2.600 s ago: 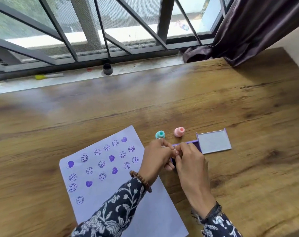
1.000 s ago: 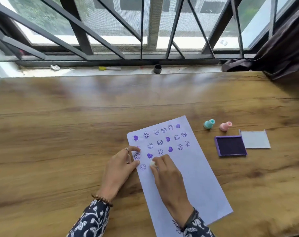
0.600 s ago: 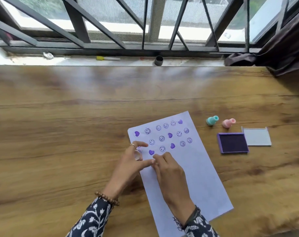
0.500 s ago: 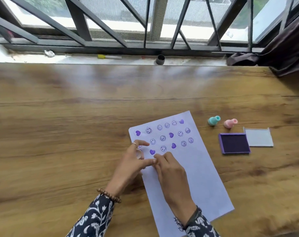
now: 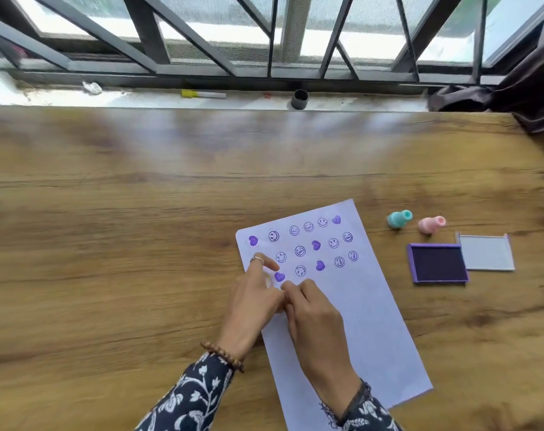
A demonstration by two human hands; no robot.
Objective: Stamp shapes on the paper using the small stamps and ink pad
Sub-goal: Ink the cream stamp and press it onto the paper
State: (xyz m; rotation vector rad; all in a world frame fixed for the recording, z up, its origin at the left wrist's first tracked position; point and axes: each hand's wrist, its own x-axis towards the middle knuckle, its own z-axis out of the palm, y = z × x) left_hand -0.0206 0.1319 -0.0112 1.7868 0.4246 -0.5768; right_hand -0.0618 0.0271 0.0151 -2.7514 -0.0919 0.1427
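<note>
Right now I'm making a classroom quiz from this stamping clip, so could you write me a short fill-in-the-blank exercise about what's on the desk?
1. The stamped hearts and smileys on the paper are ____ in colour.
2. The open ink pad lies to the ____ of the paper.
3. Beside the teal stamp lies a ____ stamp.
4. The left hand and right hand meet over the ____.

Missing words: purple; right; pink; paper
</note>
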